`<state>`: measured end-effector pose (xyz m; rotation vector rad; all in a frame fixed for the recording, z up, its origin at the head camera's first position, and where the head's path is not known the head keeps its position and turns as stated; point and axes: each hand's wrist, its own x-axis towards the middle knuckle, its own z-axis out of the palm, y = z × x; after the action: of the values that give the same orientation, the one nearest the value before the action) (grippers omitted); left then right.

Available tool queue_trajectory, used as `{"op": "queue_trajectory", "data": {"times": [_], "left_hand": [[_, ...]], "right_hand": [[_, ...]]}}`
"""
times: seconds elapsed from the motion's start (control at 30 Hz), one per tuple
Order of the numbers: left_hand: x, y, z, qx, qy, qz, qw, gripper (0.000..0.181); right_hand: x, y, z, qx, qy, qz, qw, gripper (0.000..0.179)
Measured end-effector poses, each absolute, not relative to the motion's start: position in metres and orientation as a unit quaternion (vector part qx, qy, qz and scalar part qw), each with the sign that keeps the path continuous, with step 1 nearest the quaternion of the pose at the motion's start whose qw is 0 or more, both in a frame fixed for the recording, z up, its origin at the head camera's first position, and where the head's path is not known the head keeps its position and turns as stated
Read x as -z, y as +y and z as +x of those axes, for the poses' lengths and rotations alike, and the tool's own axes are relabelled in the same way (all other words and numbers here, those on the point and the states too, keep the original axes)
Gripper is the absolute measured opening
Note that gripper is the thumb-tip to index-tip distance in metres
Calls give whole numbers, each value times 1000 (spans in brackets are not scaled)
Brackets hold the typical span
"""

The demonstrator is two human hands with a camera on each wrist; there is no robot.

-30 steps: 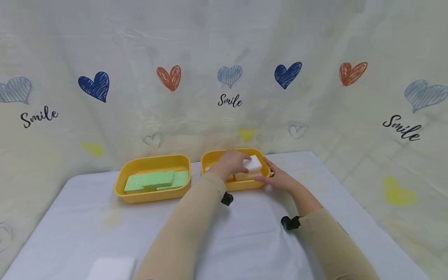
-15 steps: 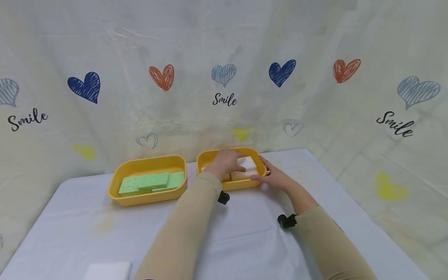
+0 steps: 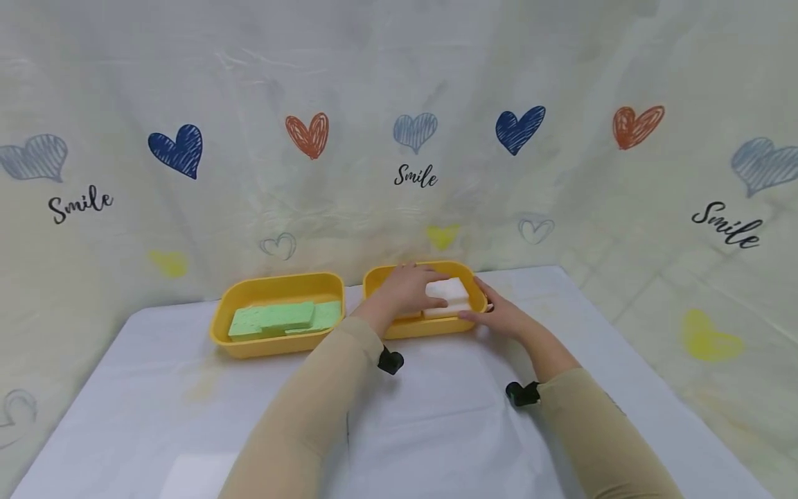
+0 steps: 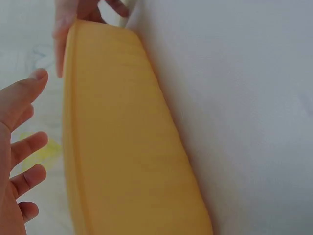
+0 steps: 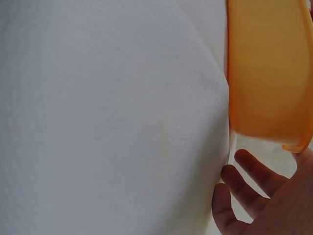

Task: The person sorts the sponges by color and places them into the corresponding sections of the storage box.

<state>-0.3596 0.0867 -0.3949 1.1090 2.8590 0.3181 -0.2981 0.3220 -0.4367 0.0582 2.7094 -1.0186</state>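
My left hand point(image 3: 405, 287) reaches over the right-hand yellow tray point(image 3: 436, 327), its fingers spread and holding nothing. In the left wrist view those fingers stand apart beside the tray wall point(image 4: 117, 127). White rectangular blocks point(image 3: 447, 289) lie stacked at the right end of this tray, just beyond the left fingertips. My right hand point(image 3: 501, 315) grips the tray's right end, thumb at the front rim and forefinger toward the back corner. Its other fingers point(image 5: 244, 196) hang loosely below the tray's end in the right wrist view. My left hand hides part of the tray's inside.
A second yellow tray point(image 3: 268, 348) holding several pale green sponge-like blocks point(image 3: 283, 315) stands to the left. One white flat block point(image 3: 196, 478) lies at the table's front left. Behind the white-covered table point(image 3: 436, 416) hangs a sheet printed with hearts.
My left hand has let go of the upper white block and drawn slightly left of it; the block sits lower in the tray. The right hand keeps its grip at the tray's end.
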Motion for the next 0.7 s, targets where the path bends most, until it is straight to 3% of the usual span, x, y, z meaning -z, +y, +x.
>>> {"op": "queue_trajectory", "data": {"times": [0.5, 0.7], "left_hand": [[375, 21, -315, -80, 901, 424, -39, 61], [365, -21, -291, -95, 904, 416, -39, 58]], "right_hand": [[439, 323, -300, 347, 930, 17, 123, 119], [438, 323, -300, 346, 929, 15, 129, 115]]}}
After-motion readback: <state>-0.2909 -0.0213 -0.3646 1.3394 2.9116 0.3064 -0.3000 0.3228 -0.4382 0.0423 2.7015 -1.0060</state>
